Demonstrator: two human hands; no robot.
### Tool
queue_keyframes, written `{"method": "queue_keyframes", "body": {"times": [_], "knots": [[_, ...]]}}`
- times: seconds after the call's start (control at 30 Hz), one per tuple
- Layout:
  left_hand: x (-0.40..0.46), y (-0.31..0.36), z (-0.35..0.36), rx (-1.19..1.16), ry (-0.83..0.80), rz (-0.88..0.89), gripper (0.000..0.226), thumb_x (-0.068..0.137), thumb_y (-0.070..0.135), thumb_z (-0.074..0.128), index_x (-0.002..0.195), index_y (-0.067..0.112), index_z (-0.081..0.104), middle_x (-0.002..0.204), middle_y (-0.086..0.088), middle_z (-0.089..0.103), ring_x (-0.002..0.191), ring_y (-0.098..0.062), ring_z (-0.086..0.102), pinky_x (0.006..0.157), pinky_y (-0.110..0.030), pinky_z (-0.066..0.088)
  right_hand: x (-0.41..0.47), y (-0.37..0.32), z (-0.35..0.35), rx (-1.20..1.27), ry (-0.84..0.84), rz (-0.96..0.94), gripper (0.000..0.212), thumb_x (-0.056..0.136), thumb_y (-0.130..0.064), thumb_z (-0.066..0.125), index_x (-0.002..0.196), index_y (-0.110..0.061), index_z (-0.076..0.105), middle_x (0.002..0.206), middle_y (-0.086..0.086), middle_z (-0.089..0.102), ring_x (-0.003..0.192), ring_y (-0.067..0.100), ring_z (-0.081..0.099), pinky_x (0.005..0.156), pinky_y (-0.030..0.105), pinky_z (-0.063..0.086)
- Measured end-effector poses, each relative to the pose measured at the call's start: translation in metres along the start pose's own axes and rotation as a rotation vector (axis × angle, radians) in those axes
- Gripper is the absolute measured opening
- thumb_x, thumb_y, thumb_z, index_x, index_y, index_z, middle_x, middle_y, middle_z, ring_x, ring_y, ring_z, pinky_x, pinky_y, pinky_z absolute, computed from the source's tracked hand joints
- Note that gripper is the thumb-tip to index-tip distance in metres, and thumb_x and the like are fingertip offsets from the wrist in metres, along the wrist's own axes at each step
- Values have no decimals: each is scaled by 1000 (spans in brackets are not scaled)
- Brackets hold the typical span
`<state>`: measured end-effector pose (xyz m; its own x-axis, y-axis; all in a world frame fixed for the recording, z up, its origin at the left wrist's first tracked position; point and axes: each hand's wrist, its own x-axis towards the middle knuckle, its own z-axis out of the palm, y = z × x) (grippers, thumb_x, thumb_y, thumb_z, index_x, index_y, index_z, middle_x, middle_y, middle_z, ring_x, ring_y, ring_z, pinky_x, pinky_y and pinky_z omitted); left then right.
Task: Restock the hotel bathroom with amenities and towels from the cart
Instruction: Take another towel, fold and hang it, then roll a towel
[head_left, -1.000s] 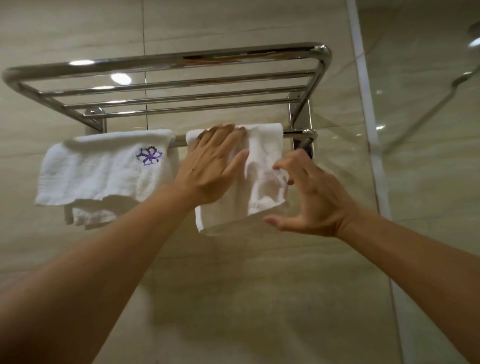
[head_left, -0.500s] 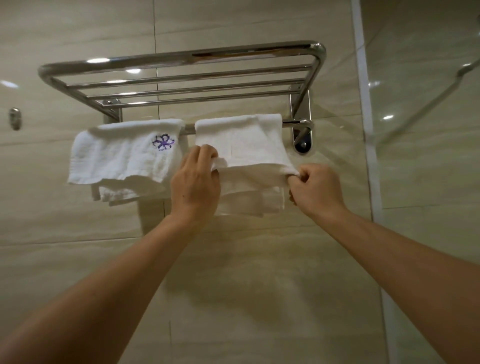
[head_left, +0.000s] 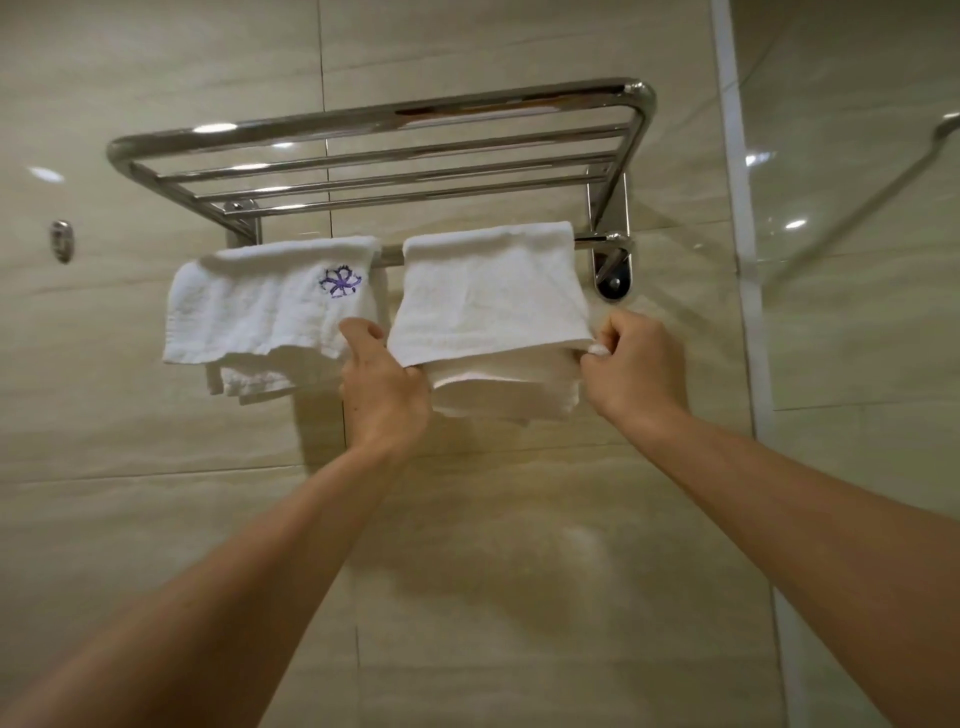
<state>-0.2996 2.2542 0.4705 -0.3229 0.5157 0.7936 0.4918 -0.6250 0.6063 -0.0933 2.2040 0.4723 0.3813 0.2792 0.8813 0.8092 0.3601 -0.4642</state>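
Two white hand towels hang over the lower bar of a chrome towel rack (head_left: 379, 117) on the tiled wall. The left towel (head_left: 249, 306) bears a purple flower emblem. The right towel (head_left: 488, 296) is plain, folded over the bar. My left hand (head_left: 382, 387) pinches the lower left corner of the right towel's front layer. My right hand (head_left: 631, 364) pinches its lower right corner. Both arms reach up from the bottom of the view.
The rack's upper shelf of several bars holds nothing. A wall hook (head_left: 62, 240) sits at the left. A glass shower panel (head_left: 852, 208) with a white edge strip stands at the right, close to the rack's end bracket (head_left: 613, 270).
Both hands went from resting flat on the right towel to gripping its lower corners. The front layer now hangs lower and flatter. The view has shifted back a little.
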Motion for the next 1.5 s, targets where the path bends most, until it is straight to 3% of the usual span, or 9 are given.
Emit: {"method": "queue_keyframes", "body": {"times": [0.23,0.5,0.6,0.73,0.83,0.93,1.03,1.27,1.5], "knots": [[3,-16,-1,-119,-51,-101,32,90,-1,51,117,13,43,102,-8,60,78,-20,63,48,-22,49,-24,9,-2,-100,-106,-482,35,76,-6,62,66,-24,34,55,-10,35,48,13,35,46,24,19],[-22,-38,-2,-402,-484,13,69,74,24,60,138,20,36,119,5,60,106,-16,63,86,-37,58,-26,33,10,-299,-235,-466,34,76,-13,59,57,-17,31,49,-4,34,47,23,38,45,26,18],[-28,-34,11,-158,-392,179,97,74,36,80,148,35,17,139,8,46,123,-11,51,102,-31,46,-23,31,8,-99,-165,-267,25,79,-32,56,65,-19,40,58,-4,46,53,16,41,49,28,25],[-22,-28,22,-63,-149,74,94,83,2,73,151,30,15,145,2,41,127,-15,44,108,-35,40,-1,20,20,391,-236,343,46,90,-66,46,100,-21,45,96,-1,58,90,22,61,76,41,48],[-18,-35,26,-48,-136,125,68,87,-11,49,144,23,36,113,0,58,93,-11,54,81,-31,52,4,16,28,312,-394,377,49,91,-61,55,113,-18,50,98,-2,63,86,15,63,71,33,46],[-7,-51,30,-196,-251,64,65,78,-9,37,127,29,57,107,11,65,99,-14,62,86,-45,58,7,21,37,258,-380,340,23,95,-34,63,85,-14,59,84,1,65,67,12,58,58,27,41],[-5,-61,28,-252,-405,49,57,74,4,37,122,29,54,110,13,63,107,-21,61,87,-48,57,11,24,44,234,-363,372,21,92,-33,59,81,-15,54,111,13,61,72,16,54,58,28,39],[18,-49,28,-525,-411,-75,107,71,86,46,155,24,24,156,8,34,140,-10,35,116,-43,28,18,21,45,379,-433,433,118,60,-67,83,150,-25,18,144,5,43,124,25,52,106,47,45],[54,-43,45,-485,-673,-222,83,58,46,93,128,14,62,111,-1,75,100,-18,72,94,-40,57,43,44,67,575,-570,478,134,33,-54,99,148,-20,39,126,2,68,101,24,72,64,38,59]]}}
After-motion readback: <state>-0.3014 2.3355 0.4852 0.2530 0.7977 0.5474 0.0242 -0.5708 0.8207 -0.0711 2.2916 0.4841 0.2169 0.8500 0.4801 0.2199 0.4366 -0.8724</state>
